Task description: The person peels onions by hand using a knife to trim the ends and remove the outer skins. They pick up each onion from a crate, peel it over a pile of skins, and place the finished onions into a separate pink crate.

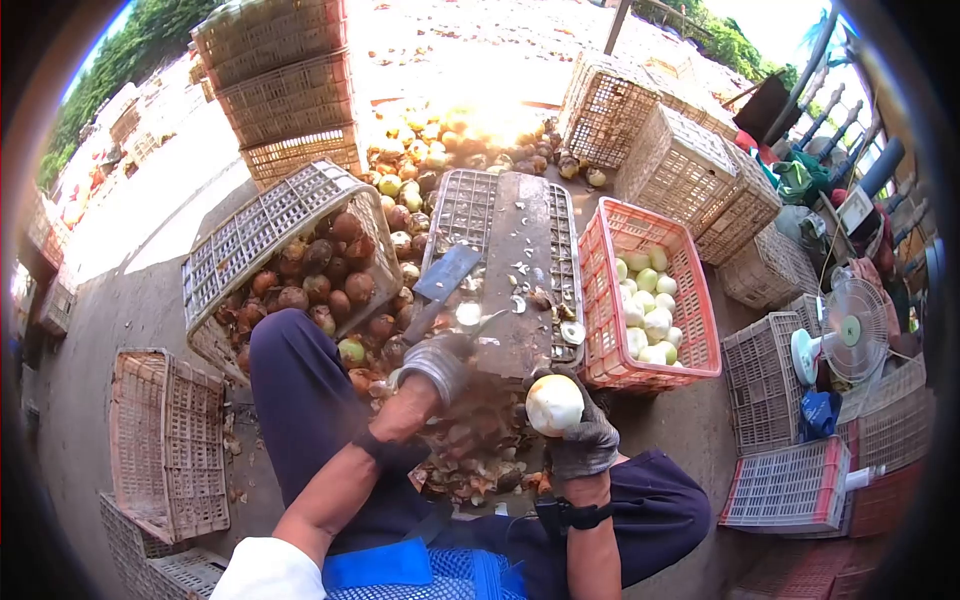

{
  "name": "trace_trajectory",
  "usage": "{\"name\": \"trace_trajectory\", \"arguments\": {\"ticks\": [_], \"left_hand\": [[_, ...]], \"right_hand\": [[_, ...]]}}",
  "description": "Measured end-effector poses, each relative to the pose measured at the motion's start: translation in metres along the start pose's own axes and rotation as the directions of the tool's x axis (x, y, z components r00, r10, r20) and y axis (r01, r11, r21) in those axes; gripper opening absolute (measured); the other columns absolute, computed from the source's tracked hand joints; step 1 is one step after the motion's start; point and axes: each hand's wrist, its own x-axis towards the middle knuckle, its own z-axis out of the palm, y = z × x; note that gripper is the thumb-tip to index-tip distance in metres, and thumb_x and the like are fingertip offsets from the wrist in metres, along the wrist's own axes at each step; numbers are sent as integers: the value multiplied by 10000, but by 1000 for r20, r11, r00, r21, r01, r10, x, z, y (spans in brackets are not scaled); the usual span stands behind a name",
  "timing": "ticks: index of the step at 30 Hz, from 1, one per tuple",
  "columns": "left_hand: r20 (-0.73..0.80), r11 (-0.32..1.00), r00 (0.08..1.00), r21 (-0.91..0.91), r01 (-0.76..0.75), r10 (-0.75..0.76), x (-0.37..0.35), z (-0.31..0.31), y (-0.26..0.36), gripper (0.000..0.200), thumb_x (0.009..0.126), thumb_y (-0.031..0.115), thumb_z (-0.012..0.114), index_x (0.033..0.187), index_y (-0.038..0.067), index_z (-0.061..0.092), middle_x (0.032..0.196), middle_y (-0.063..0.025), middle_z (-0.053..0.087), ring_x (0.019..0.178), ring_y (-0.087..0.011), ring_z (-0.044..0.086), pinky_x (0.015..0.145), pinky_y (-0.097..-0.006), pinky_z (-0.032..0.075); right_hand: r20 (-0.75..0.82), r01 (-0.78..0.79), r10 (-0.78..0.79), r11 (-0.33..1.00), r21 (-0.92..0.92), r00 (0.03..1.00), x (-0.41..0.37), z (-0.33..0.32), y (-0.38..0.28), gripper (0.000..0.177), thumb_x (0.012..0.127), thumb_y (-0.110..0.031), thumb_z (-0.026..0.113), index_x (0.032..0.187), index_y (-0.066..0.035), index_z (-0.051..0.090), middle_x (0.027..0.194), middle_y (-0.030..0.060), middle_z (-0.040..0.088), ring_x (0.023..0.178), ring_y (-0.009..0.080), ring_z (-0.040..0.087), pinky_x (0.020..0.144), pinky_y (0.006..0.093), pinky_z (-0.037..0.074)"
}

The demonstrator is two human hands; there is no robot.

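A pale peeled onion (554,405) rests in my gloved left or right-side grasp: my right hand (583,440) has its fingers wrapped round it above my knee. My left hand (438,368), also gloved, is closed near the board's lower left corner; a knife blade (492,324) sticks out beside it, partly blurred. Ahead of my hands a worn wooden board (518,260) lies across an upturned crate (463,215), with onion scraps on it. A broad flat blade (447,272) lies at the board's left edge.
On the left a tipped crate (270,225) spills brown onions (318,257). Right of the board, a red crate (700,300) holds peeled onions (657,322). Stacked crates (290,90) stand behind. A fan (850,330) and more crates (785,485) are at right; peelings (480,460) lie between my legs.
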Motion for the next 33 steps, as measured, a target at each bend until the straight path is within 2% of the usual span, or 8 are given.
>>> {"name": "trace_trajectory", "arguments": {"ticks": [2,5,8,14,18,24,27,33], "left_hand": [[71,978,995,-201,-48,64,-6,10,-2,308,732,249,709,959,45,667,868,-164,663,780,-329,630,683,-391,510],[120,995,990,-74,-66,75,-19,9,32,265,743,261,715,885,46,655,816,-160,632,718,-332,609,635,-410,488],[103,986,982,17,-163,161,-36,5,57,241,713,250,726,816,51,637,773,-163,596,711,-356,601,610,-435,472],[85,915,923,124,-385,377,-49,15,72,175,720,150,636,864,52,614,804,-186,598,737,-370,614,594,-457,502],[70,909,928,183,-373,367,-52,40,68,399,762,441,703,883,69,626,784,-162,589,710,-355,603,572,-476,478],[89,939,942,99,-331,323,-52,48,64,373,791,411,679,907,61,620,792,-179,593,711,-359,609,596,-474,483],[221,985,975,170,-31,-8,-39,64,50,141,765,156,623,843,38,617,804,-185,627,739,-369,630,624,-458,512],[147,983,977,76,-166,154,-43,42,52,228,828,269,628,938,70,642,817,-182,597,741,-383,599,636,-470,480]], "right_hand": [[-29,-27,30,993,116,999,-1,-4,1,773,627,13,681,1360,-5,437,1205,187,575,1038,312,602,847,424,530],[58,-145,142,740,657,988,-2,-3,-2,629,718,-175,689,1300,-20,509,1137,160,609,1043,310,586,899,471,499],[-71,-117,263,635,763,962,-1,-6,3,565,724,-219,705,1235,-28,556,1101,160,621,1017,319,591,909,499,488],[-49,-140,258,663,736,965,-1,-10,0,611,730,-268,663,1268,-9,530,1144,141,613,1046,298,584,959,435,459],[-97,-101,206,773,626,974,-4,-16,10,608,706,-200,620,1275,-10,524,1135,147,615,1041,271,585,955,382,456],[-130,-85,187,828,554,974,-8,-17,18,594,707,-190,563,1270,-5,522,1116,133,616,1015,244,589,924,355,478],[-86,-73,161,780,621,983,-8,-8,3,585,704,-185,558,1258,-4,526,1092,134,618,1004,254,596,906,354,490],[-69,-38,99,802,596,993,-2,-3,-22,665,593,-172,666,1216,23,541,1056,150,629,948,288,627,848,366,526]]}}
